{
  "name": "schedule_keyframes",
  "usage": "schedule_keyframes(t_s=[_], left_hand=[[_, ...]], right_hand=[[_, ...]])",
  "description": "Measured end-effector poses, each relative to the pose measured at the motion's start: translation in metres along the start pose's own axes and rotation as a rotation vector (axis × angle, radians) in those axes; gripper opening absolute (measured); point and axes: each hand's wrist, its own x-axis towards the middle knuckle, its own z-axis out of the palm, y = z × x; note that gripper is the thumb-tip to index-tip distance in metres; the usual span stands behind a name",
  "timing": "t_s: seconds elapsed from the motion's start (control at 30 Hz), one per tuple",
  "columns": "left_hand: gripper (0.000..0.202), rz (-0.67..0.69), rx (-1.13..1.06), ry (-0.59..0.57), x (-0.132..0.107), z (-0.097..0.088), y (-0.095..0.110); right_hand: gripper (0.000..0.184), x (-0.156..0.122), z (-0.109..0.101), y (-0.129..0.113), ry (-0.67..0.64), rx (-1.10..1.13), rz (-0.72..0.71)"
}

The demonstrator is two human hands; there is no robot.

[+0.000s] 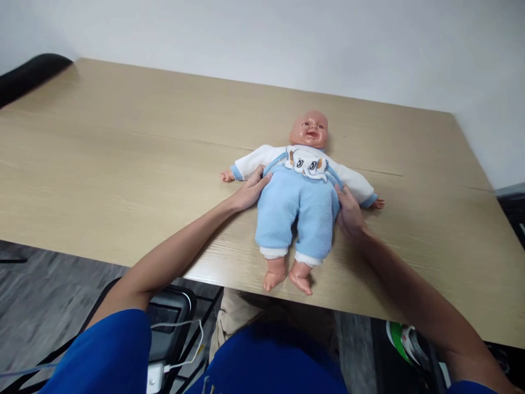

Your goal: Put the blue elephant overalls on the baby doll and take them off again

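Note:
A baby doll (299, 191) lies on its back on the wooden table, its head toward the wall and its bare feet near the front edge. It wears light blue fleece overalls (279, 208) over a white top with blue cuffs, and an animal face with ears is on the chest. Both doll arms stretch out sideways. My left hand (252, 189) grips the overalls at the waist on the left side, with the thumb on top. On the opposite side, my right hand (350, 209) holds the waist, fingers partly hidden by the cloth.
The pale wooden table (123, 158) reaches back to a white wall (262, 44). A black chair back (35, 76) stands at the far left corner. Below the front edge are a black case (172, 306) with a white cable and, at the right, a green and white round object (400, 339).

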Motion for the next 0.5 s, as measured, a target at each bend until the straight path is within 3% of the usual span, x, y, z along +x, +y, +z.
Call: schedule_keyframes(t_s=[0.1,0.2,0.33,0.5], left_hand=[[0.079,-0.079,-0.233,0.115,0.003,0.019,-0.004],[0.086,-0.096,-0.315,0.165,0.007,0.029,-0.006],[0.083,-0.074,-0.300,0.140,0.011,0.024,-0.005],[0.078,-0.029,-0.205,0.016,0.018,0.009,-0.002]], right_hand=[[0.055,0.007,0.007,0.000,-0.003,0.067,0.031],[0.063,0.015,0.005,0.001,-0.029,0.058,0.006],[0.071,0.024,-0.001,0.003,-0.024,0.020,-0.037],[0.071,0.027,0.001,0.001,-0.019,0.055,-0.015]])
